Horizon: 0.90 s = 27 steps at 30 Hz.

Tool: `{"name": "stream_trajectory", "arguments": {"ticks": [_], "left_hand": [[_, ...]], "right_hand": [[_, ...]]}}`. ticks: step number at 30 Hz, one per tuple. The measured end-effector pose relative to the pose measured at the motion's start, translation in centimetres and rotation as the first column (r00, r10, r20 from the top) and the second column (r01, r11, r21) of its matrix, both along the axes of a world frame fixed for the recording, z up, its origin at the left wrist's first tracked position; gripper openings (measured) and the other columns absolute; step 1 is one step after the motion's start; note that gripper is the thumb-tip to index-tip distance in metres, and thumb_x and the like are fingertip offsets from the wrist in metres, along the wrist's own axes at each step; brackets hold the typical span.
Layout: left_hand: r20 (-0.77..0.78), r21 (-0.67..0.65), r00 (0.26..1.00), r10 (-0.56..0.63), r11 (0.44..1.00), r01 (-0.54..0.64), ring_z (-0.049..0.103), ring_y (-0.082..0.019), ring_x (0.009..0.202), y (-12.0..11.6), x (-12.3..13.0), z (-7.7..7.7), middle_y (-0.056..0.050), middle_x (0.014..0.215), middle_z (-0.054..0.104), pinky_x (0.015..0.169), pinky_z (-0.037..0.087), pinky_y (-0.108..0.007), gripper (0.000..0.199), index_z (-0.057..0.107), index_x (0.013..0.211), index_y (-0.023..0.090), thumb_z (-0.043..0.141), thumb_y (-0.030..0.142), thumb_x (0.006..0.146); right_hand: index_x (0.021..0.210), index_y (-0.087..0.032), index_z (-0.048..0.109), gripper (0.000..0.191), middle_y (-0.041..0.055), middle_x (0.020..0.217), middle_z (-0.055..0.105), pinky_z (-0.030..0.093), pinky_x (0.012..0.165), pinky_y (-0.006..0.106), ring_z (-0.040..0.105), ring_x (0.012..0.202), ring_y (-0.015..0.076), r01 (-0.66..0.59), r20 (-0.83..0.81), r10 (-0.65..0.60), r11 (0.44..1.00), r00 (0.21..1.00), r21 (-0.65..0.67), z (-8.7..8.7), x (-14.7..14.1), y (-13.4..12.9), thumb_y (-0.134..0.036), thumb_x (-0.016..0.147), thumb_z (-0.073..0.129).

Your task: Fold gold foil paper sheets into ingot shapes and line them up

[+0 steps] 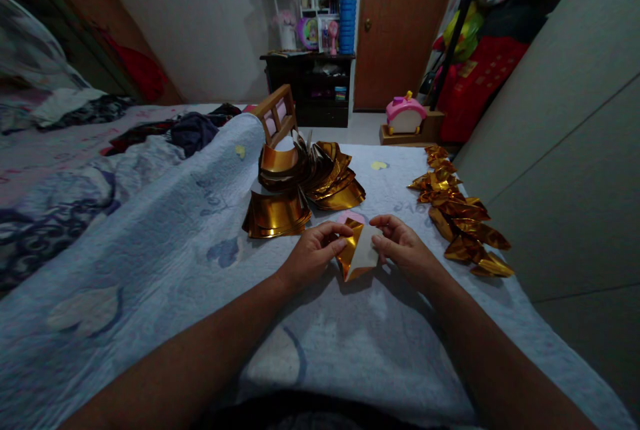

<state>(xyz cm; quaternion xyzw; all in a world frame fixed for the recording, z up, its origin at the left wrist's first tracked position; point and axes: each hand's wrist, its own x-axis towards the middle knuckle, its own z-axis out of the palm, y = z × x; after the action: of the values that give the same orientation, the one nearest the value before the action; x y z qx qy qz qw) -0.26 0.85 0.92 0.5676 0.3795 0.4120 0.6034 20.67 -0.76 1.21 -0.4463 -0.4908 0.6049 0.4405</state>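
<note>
Between my two hands is a sheet of gold foil paper (pixel 364 249), partly folded, with gold on its left side and its pale back showing on the right. My left hand (pixel 320 249) pinches its left edge between thumb and fingers. At the right edge, my right hand (pixel 400 243) has its thumb and fingers curled round the paper's side. Beyond my left hand lie fanned stacks of gold foil sheets (pixel 280 211). To the right, a row of folded gold foil pieces (pixel 457 210) runs along the bed's edge.
A light blue quilt (pixel 350 350) with heart patterns covers the bed under my hands. Clothes (pixel 195 130) lie at the left. Past the bed's foot stand a dark cabinet (pixel 307 93), a pink toy (pixel 405 115) and a brown door (pixel 400 30). A pale wall-like panel (pixel 565 170) rises on the right.
</note>
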Motion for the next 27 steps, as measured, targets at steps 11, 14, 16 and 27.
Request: {"name": "stream_trajectory", "arguments": {"ticks": [11,14,16,27], "left_hand": [[-0.052,-0.025,0.994,0.098,0.995,-0.099,0.062,-0.015,0.076,0.0,0.0,-0.3,-0.008,0.100,0.069,0.067,0.049,-0.027,0.035,0.072,0.106,0.016,0.070,0.043,0.084],[-0.063,-0.010,0.997,0.041,0.999,-0.042,0.060,-0.014,0.076,-0.1,0.1,-0.6,-0.006,0.098,0.066,0.070,0.051,-0.026,0.041,0.067,0.110,0.016,0.079,0.036,0.076],[-0.030,-0.012,0.999,0.045,0.999,-0.045,0.060,-0.013,0.078,-0.2,0.2,-0.7,-0.004,0.103,0.064,0.071,0.051,-0.026,0.051,0.062,0.118,0.020,0.082,0.033,0.073],[0.174,-0.210,0.978,0.113,0.975,-0.076,0.056,-0.011,0.063,0.3,-0.1,-0.5,-0.003,0.082,0.065,0.055,0.043,-0.021,0.041,0.070,0.097,0.016,0.064,0.056,0.086]], "right_hand": [[0.130,-0.027,0.030,0.081,0.0009,0.086,0.069,0.041,0.053,0.023,0.061,0.062,0.0145,-0.061,-0.141,0.050,0.995,0.989,-0.075,-1.0,-1.1,0.1,-0.032,0.069,0.084],[0.129,-0.025,0.031,0.079,-0.0033,0.073,0.066,0.035,0.048,0.021,0.054,0.052,0.0115,-0.045,-0.097,0.039,0.997,0.995,-0.061,-1.1,-0.8,0.3,-0.035,0.071,0.083],[0.131,-0.025,0.029,0.081,-0.0050,0.070,0.064,0.034,0.046,0.020,0.051,0.050,0.0108,-0.060,-0.084,0.055,0.996,0.995,-0.064,-1.0,-0.6,0.2,-0.035,0.072,0.083],[0.128,-0.023,0.044,0.064,0.0032,0.094,0.070,0.049,0.064,0.027,0.067,0.075,0.0166,-0.249,-0.139,0.231,0.959,0.963,-0.133,0.2,-0.4,-0.8,-0.034,0.076,0.080]]}}
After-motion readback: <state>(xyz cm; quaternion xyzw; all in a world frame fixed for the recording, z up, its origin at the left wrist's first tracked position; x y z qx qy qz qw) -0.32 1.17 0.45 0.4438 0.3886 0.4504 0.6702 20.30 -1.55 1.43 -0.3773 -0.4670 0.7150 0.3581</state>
